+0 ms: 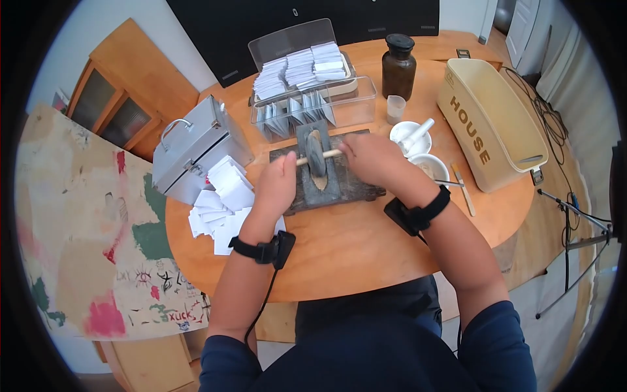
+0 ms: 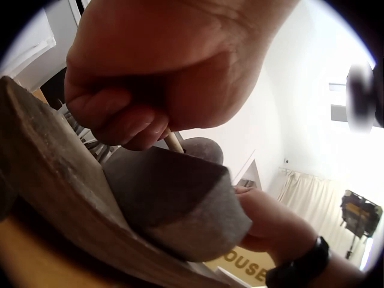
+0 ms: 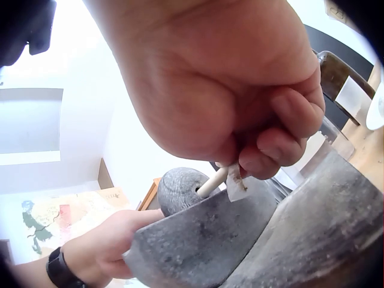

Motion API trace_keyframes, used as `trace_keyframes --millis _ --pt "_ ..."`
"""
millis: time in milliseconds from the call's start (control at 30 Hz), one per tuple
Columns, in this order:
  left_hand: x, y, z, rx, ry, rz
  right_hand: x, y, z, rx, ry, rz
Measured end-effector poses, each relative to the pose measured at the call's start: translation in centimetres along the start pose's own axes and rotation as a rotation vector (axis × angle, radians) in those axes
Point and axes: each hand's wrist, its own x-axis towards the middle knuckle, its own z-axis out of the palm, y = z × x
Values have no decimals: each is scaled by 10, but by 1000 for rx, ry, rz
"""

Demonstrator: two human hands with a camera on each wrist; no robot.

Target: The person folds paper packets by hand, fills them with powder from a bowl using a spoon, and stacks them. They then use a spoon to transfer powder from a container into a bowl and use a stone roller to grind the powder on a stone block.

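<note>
A grey stone grinding wheel stands upright in the groove of a boat-shaped stone grinding trough. Some tan powder lies in the groove at the near side of the wheel. Through the wheel's centre runs a pale wooden rod. My left hand grips its left end, fingers curled round it. On the other end my right hand has a like grip. A small white scrap shows beside the rod under the right fingers. The trough sits on a dark, rough base.
White paper slips lie by a silver case at left. Behind the trough stand clear bins of packets. At right are a brown jar, a plastic cup, white bowls, a knife and a cream HOUSE bin.
</note>
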Motion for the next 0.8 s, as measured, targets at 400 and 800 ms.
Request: trace_keyframes --millis 400,800 --pt "-5 -11 -3 -152 -118 -63 -10 -6 -5 -23 14 -39" --pt "-4 -5 -4 -110 -135 -50 -10 -13 -8 -61 24 -26"
